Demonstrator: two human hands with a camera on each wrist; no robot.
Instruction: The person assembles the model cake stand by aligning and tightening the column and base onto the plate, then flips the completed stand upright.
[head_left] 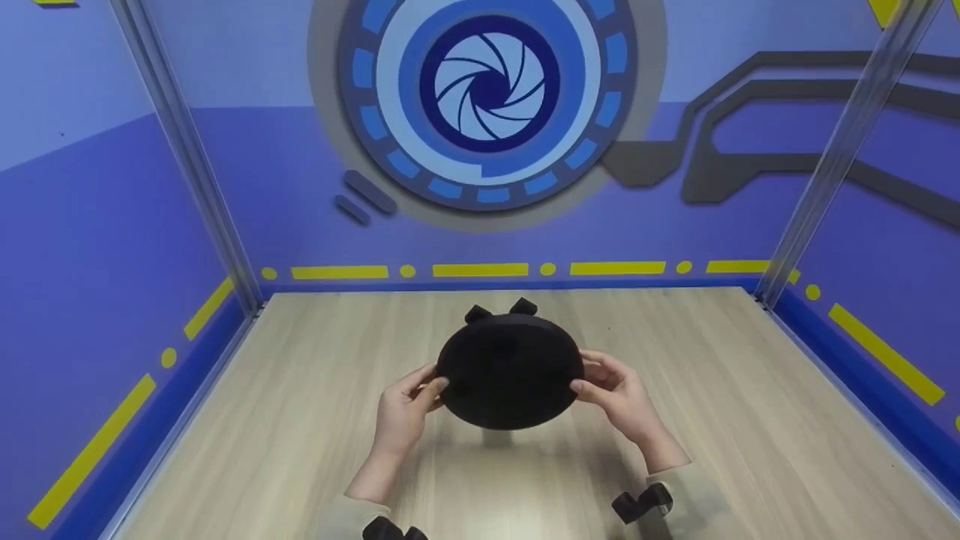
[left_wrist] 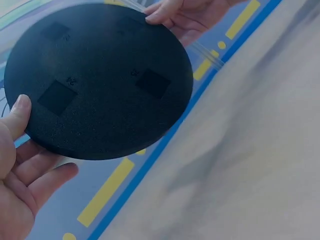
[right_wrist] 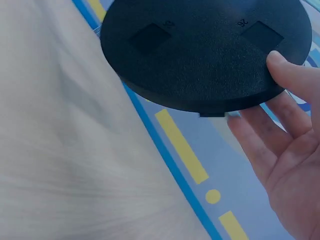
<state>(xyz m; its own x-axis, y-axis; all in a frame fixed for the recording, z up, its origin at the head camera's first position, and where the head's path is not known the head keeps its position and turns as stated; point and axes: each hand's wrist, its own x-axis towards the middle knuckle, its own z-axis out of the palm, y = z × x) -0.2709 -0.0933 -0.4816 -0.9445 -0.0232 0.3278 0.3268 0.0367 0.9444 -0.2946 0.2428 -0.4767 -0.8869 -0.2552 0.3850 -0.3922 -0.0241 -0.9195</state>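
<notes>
A round black disc (head_left: 510,371) is held up over the table between both hands, its flat face toward the head camera. My left hand (head_left: 403,412) pinches its left edge, thumb (left_wrist: 20,112) on the face and fingers behind. On the opposite edge my right hand (head_left: 622,394) does the same, its thumb (right_wrist: 280,62) lying near a square mark. The wrist views show the disc (left_wrist: 105,120) bearing several dark square marks with small numbers beside them. Two small black blocks (head_left: 523,306) stick up at its far edge in the head view.
Under the disc lies a wood-grain table (head_left: 322,352), with a soft shadow on it. Blue printed panels (head_left: 247,180) enclose the back and sides, and metal posts (head_left: 187,150) stand at the corners. Black devices (head_left: 643,502) sit on both wrists.
</notes>
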